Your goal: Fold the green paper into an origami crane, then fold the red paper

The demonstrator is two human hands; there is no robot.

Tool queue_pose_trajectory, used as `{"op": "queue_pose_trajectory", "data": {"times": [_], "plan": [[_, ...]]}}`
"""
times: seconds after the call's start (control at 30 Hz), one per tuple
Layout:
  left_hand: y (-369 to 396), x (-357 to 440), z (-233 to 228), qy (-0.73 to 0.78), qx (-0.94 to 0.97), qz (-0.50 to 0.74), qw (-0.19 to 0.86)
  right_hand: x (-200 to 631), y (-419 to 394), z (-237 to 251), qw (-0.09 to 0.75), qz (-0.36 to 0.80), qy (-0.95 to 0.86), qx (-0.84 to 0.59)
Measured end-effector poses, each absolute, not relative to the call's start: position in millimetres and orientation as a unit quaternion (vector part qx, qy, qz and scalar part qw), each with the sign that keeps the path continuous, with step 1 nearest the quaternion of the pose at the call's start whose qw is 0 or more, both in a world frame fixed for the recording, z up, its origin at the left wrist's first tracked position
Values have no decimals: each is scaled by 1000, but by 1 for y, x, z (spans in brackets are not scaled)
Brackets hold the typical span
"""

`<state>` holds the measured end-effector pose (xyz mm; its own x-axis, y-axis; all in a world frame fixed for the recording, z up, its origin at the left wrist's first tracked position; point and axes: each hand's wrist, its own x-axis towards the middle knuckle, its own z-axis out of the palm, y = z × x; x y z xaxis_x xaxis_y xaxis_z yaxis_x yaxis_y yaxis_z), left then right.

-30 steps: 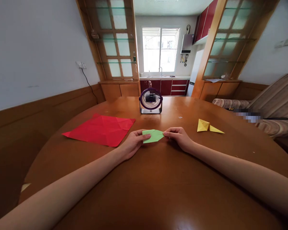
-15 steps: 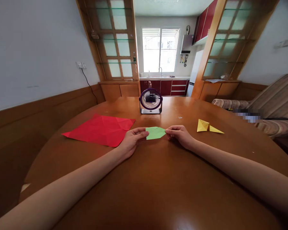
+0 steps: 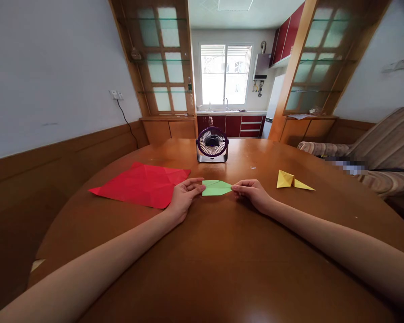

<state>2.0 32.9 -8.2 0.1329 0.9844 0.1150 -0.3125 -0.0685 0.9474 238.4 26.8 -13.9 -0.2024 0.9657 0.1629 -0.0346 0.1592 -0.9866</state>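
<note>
A green folded paper (image 3: 217,188), pointed toward the right and straight-edged on the left, is held just over or on the table between my two hands. A crease runs along its length. My left hand (image 3: 184,199) has its thumb and fingers closed on the paper's left edge. The pointed right tip is pinched by my right hand (image 3: 255,194), between thumb and forefinger. Beside my left hand lies a large creased red sheet of paper (image 3: 139,186). To the right of my right hand sits a yellow folded paper figure (image 3: 285,180) with a pointed tail.
A small purple desk fan (image 3: 212,142) stands beyond the green paper on the round wooden table (image 3: 222,264). A striped sofa (image 3: 384,143) is off to the right. On the left wall, a cord hangs from a socket (image 3: 116,94).
My left thumb has drawn back a little to the left, uncovering more of the green paper's left edge. The view has tilted up slightly.
</note>
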Motion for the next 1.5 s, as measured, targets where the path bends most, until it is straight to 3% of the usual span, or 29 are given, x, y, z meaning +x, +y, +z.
{"op": "queue_pose_trajectory", "data": {"times": [0.23,0.43,0.73,1.2,1.5], "plan": [[40,0,-17,360,561,569,481,233,19,-12,494,485,-596,-407],[32,1,-16,396,678,505,358,230,16,-13,526,509,-563,-384],[31,2,-14,372,686,457,427,229,13,-15,513,568,-565,-309],[22,2,-6,337,764,406,370,220,9,-8,480,507,-618,-360],[16,10,-9,319,733,408,441,219,6,-8,463,459,-669,-357]]}}
